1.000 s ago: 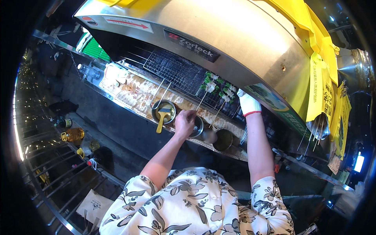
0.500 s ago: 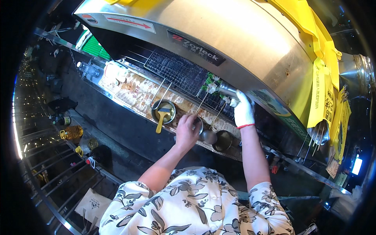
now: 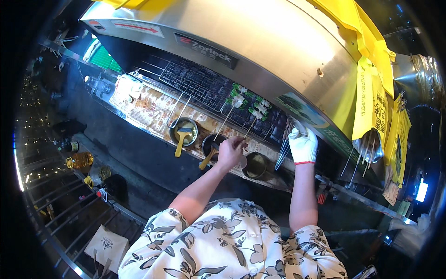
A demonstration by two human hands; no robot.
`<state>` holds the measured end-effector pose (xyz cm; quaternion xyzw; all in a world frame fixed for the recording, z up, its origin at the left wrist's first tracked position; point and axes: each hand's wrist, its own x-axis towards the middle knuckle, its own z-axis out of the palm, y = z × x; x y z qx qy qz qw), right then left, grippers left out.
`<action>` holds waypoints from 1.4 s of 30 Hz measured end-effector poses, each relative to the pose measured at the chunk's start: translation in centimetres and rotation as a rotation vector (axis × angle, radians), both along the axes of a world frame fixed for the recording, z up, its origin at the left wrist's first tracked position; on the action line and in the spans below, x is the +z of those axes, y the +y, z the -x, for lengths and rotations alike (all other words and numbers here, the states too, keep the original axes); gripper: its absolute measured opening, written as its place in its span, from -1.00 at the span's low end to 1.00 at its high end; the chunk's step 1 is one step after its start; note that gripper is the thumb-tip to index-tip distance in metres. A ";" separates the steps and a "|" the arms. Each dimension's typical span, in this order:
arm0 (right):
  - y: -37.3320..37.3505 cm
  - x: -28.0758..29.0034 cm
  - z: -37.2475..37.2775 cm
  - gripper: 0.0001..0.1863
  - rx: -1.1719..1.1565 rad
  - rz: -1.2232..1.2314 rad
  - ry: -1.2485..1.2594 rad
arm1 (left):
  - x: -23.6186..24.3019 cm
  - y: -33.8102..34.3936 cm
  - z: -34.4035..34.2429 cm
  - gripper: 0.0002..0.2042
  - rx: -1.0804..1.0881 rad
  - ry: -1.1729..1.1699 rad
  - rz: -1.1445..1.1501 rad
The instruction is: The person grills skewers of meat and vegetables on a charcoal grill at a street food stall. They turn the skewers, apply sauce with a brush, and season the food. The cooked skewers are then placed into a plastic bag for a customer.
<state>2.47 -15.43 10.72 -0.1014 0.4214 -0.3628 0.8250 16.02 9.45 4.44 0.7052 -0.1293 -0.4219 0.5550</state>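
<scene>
My left hand (image 3: 230, 152) pinches the wooden stick of a skewer (image 3: 258, 111) with white and green pieces on the grill mesh (image 3: 186, 80); a similar skewer (image 3: 237, 100) lies beside it. My right hand (image 3: 302, 145), in a white glove, grips a metal cylinder (image 3: 297, 126), partly hidden, beside a bundle of metal skewers (image 3: 282, 153). Below my left hand are a pot (image 3: 209, 142) with a yellow-handled brush (image 3: 205, 160) and a dark pot (image 3: 254, 165). A pot (image 3: 192, 136) with another brush (image 3: 179, 146) stands to the left.
The steel hood (image 3: 278, 42) overhangs the grill. A stained ledge (image 3: 148, 104) runs along its front. Yellow bags (image 3: 368, 107) with sticks hang at the right. Bottles (image 3: 79, 160) stand lower left, by a wire rack (image 3: 65, 232) and a paper bag (image 3: 106, 246).
My left hand has moved right onto the second skewer's stick, uncovering the middle pot's brush. My right hand brought the metal cylinder out over the skewers, then moved it right and down.
</scene>
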 end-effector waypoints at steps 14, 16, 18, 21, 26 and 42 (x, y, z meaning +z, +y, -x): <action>-1.6 -0.8 -1.3 -0.70 0.088 0.156 -0.224 | -1.9 0.2 0.5 -0.76 0.136 0.567 0.162; -1.0 -1.4 -2.2 -0.71 0.054 0.096 -0.262 | -2.5 0.2 0.5 -0.76 0.131 0.549 0.159; -0.6 -1.7 -1.8 -0.73 0.114 0.142 -0.241 | -2.9 0.5 0.4 -0.77 0.146 0.534 0.180; 0.4 -1.6 -1.6 -0.74 0.130 0.172 -0.052 | -3.2 0.4 0.5 -0.78 0.158 0.532 0.231; 3.4 1.3 -1.2 -0.76 0.169 0.204 -0.002 | -3.1 0.9 -0.1 -0.79 0.179 0.564 0.251; 12.3 -1.1 24.6 -0.42 0.151 -0.617 0.149 | -1.9 0.7 -1.2 -0.81 0.128 0.437 0.148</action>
